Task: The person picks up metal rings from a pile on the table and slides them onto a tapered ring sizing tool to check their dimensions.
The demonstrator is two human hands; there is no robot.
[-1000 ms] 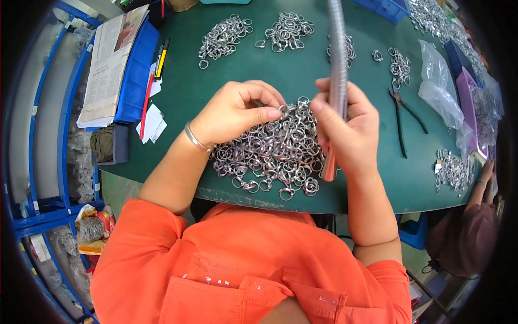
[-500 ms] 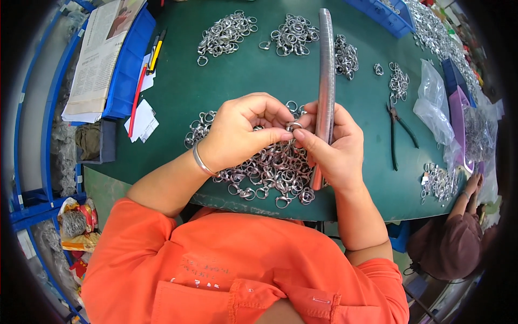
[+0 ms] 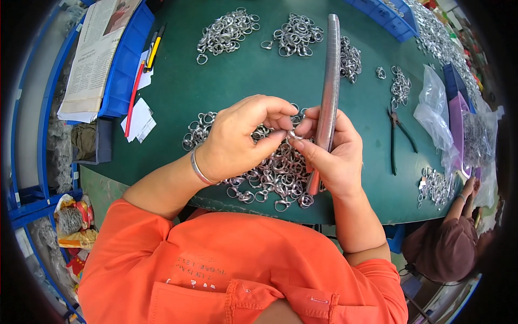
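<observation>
A metal ring is pinched between the fingertips of my two hands, above the middle of the table. My left hand is closed, thumb and fingers meeting at the ring's left side; its fingertips partly cover the ring. My right hand pinches the ring with thumb and forefinger. A long tapered metal ring mandrel also rests in that hand, standing nearly upright with its narrow end away from me. Below both hands lies a large heap of silver rings, partly hidden by my left hand.
Smaller ring piles lie along the far side. Right of my hands are pliers, a plastic bag and another ring pile. Pens, paper and a blue bin sit left. A co-worker's arm is at the right edge.
The mandrel leans a little more to the right, its top shifted rightward. My left fingers have bent in closer at the ring, which has turned slightly and moved down a little.
</observation>
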